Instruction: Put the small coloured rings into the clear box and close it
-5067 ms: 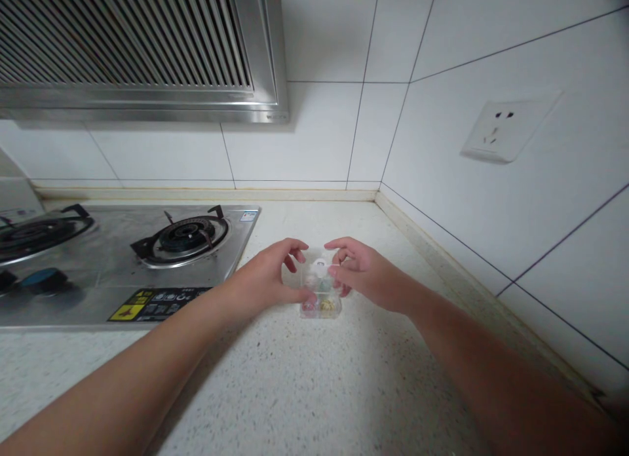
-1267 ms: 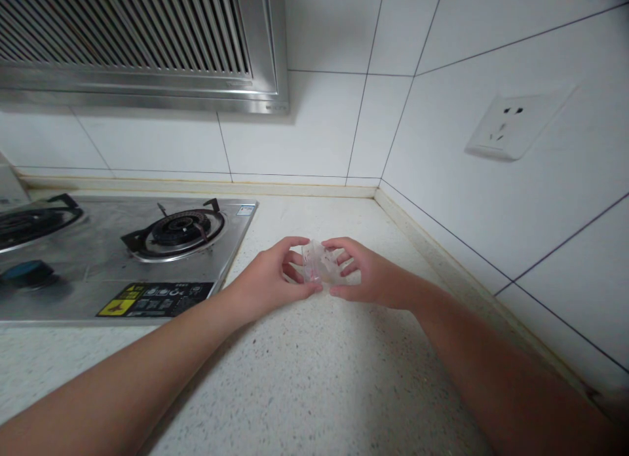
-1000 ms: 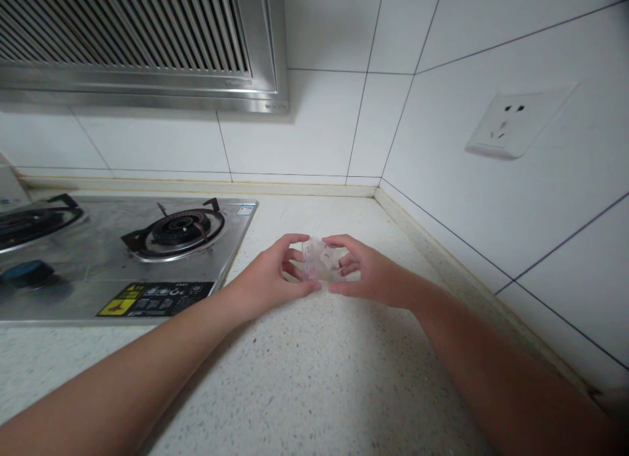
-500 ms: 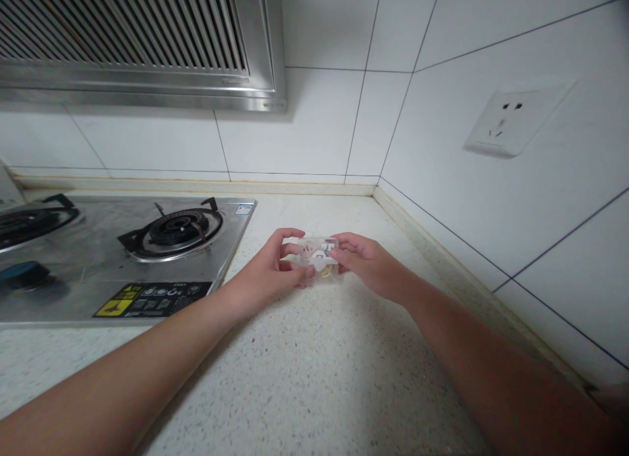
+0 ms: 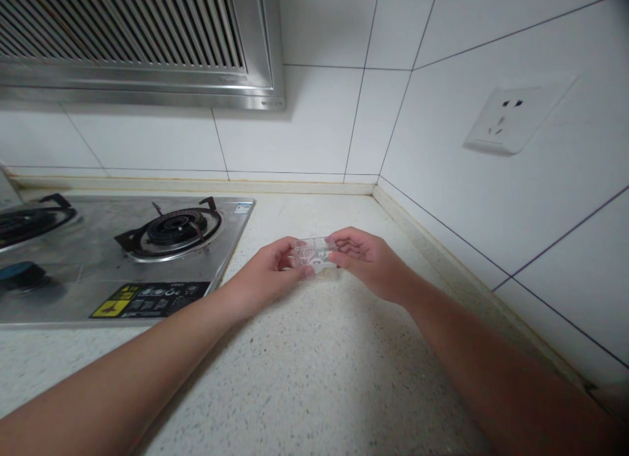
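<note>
A small clear plastic box (image 5: 314, 251) with pale, partly pink and white contents is held between my two hands, a little above the speckled countertop (image 5: 314, 371). My left hand (image 5: 282, 261) grips its left end, thumb at the near side and fingers behind. At the right end, my right hand (image 5: 361, 254) has its thumb on the front and its fingers curled round the back. Something faint and yellowish (image 5: 327, 273) shows just below the box; blur hides what it is. The small parts inside cannot be made out.
To the left a steel gas hob (image 5: 211, 279) is set into the counter, with a black burner (image 5: 177, 227) and a dark knob (image 5: 22, 274). A range hood (image 5: 265, 50) hangs above it. On the right tiled wall is a socket (image 5: 511, 118).
The box has tilted, so its face looks narrower and its contents show less clearly. My right hand has shifted slightly up, and my left fingers have drawn in closer around the box.
</note>
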Available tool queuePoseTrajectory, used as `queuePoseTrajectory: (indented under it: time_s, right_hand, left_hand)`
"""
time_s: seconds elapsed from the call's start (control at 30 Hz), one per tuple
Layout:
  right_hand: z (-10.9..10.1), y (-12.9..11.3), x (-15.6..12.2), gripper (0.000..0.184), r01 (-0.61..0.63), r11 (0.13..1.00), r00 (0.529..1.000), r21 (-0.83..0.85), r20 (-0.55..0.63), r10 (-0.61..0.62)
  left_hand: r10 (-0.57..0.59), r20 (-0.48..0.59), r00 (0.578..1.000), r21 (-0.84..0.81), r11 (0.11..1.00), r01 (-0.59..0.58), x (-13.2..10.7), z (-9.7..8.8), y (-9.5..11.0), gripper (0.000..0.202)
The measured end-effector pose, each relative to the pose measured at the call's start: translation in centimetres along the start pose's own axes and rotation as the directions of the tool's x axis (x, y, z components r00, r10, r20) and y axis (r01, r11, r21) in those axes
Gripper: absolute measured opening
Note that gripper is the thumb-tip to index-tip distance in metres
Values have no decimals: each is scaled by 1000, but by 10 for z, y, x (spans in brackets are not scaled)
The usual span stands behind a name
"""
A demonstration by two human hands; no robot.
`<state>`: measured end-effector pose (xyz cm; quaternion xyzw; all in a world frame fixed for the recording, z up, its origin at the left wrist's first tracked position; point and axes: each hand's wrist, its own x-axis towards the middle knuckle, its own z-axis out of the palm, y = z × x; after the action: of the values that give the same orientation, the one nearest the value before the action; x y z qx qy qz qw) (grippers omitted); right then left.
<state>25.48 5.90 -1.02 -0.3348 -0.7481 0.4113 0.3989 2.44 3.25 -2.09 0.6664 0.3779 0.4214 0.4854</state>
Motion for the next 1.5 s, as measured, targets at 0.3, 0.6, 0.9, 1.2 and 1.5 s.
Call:
queuePoseTrajectory:
  time_s: [0.3,0.6,0.9,1.2,1.5]
  right_hand:
    - [0,-6,3,31,-76,997,997,22,-27,77]
    - [3,-6,3,43,-261,962,964,82,68,256]
    - [2,-6,1,48,-356,932,916,-67,172,363]
    - [4,-15,2,48,-397,915,911,-70,88,402]
    - [5,-14,1,52,-437,898,887,-56,136,440]
  left_hand:
    - [-99,59,993,-197,974,108,-2,4,6,37]
    - [-238,134,962,-388,881,272,-4,4,14,30]
    - [-251,135,958,-427,858,285,-3,1,17,27]
    - [-417,268,868,-240,844,480,-8,-1,20,54]
    - [-399,224,889,-250,858,448,-7,-3,19,50]
